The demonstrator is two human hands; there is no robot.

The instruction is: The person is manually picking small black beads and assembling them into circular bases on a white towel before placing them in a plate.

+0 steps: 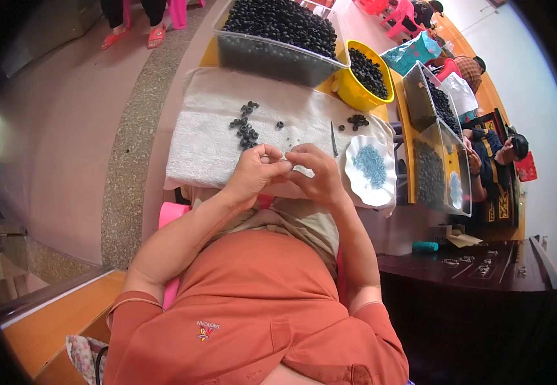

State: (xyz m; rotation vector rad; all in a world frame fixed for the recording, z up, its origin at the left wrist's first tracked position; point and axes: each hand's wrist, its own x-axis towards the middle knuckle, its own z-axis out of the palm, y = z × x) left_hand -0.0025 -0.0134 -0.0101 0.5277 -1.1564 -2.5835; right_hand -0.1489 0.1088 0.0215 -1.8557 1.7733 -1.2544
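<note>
Over the near edge of a white towel (211,128), my left hand (256,172) and my right hand (320,174) meet at the fingertips. Both are closed in a pinch around a tiny pale spot too small to name. Just beyond my left hand lies a loose cluster of small black ring-shaped parts (247,133). A single black part (279,124) sits apart from them, with a few dark specks near my fingers. To the right of my right hand is a white scalloped plate (359,187) with many tiny pale-blue pieces (371,165). Dark tweezers (333,138) lie beside it.
A clear bin (259,59) full of black parts stands at the far edge, beside a yellow bowl (352,93) of the same. A few more black parts (358,120) lie near the plate. Further clear bins (442,179) and other people (493,151) are at the right.
</note>
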